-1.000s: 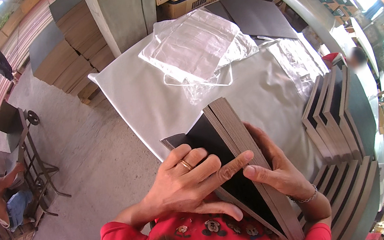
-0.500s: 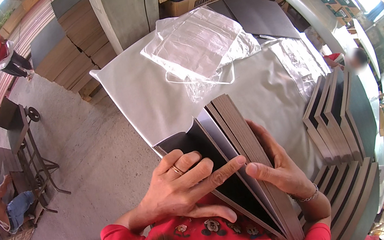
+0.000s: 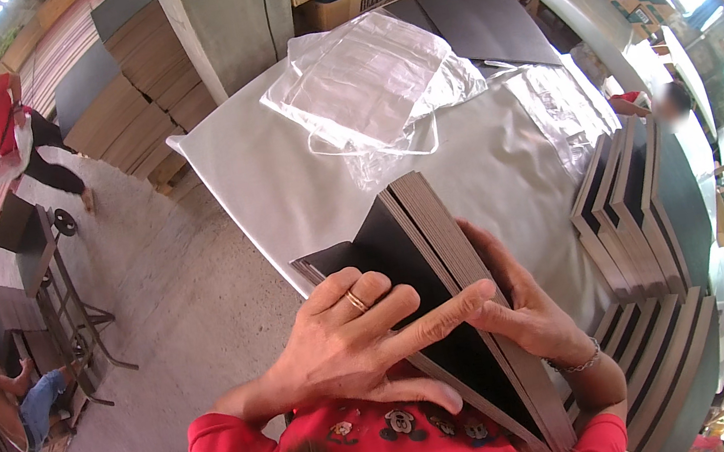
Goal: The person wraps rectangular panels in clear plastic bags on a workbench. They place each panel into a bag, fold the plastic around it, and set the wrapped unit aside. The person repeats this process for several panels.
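A thick stack of dark grey boards [image 3: 432, 232] stands tilted in front of me, its layered edges up and its sheets parted by a wedge-shaped gap. My right hand [image 3: 527, 309] grips the stack from the right, fingers behind and thumb on the near edge. My left hand [image 3: 369, 329], with a ring on it, lies across the parted sheets. Its index finger reaches to the stack's edge beside my right thumb, the thumb is stretched apart, and the other fingers are bent. More of the parted boards [image 3: 329, 259] lean left, partly hidden under my left hand.
Clear plastic bags [image 3: 372, 82] lie on the white-covered table [image 3: 229, 162]. At right stand several fanned stacks of grey boards [image 3: 630, 212]. A hand cart [image 3: 83, 317], a seated person [image 3: 24, 393] and a walking person [image 3: 11, 130] are at left; cartons [image 3: 355, 0] stand behind.
The pale-looking gap beside the thick edge has closed, and the boards there lie together. My left index finger has moved slightly right. The person at far left has walked nearer.
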### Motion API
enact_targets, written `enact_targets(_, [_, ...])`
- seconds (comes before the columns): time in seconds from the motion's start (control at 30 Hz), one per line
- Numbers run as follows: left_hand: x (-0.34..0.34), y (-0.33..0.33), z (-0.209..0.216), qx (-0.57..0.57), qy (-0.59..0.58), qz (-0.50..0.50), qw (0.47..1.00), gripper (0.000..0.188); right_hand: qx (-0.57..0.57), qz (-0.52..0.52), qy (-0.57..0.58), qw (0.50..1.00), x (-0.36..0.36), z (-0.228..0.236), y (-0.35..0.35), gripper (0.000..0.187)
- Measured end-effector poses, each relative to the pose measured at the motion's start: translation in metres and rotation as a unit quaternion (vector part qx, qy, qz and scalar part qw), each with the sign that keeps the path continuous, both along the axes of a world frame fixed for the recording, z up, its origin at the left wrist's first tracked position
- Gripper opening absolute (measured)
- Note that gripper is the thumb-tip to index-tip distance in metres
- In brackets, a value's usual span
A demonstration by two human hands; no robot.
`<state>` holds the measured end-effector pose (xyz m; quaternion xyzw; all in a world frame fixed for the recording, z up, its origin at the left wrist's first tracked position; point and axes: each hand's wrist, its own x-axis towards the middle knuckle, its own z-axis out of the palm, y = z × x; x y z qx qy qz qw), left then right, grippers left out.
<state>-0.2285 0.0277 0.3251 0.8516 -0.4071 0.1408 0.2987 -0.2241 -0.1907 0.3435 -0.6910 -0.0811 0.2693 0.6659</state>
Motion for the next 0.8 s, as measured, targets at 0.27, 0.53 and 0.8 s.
enact_targets(0.27, [-0.006, 0.004, 0.000, 0.008, 0.012, 0.017, 1.000, 0.086, -0.005, -0.012, 0.035, 0.999, 0.000, 0.002, -0.002, 0.080])
enact_targets(0.53, [-0.014, 0.004, -0.008, -0.012, 0.002, 0.053, 0.999, 0.097, 0.005, -0.017, 0.041, 0.999, 0.000, 0.001, -0.001, 0.083])
enact_targets(0.8, [-0.016, 0.004, -0.008, 0.004, 0.000, 0.063, 0.998, 0.095, 0.001, -0.016, 0.039, 0.999, -0.001, 0.001, 0.000, 0.083])
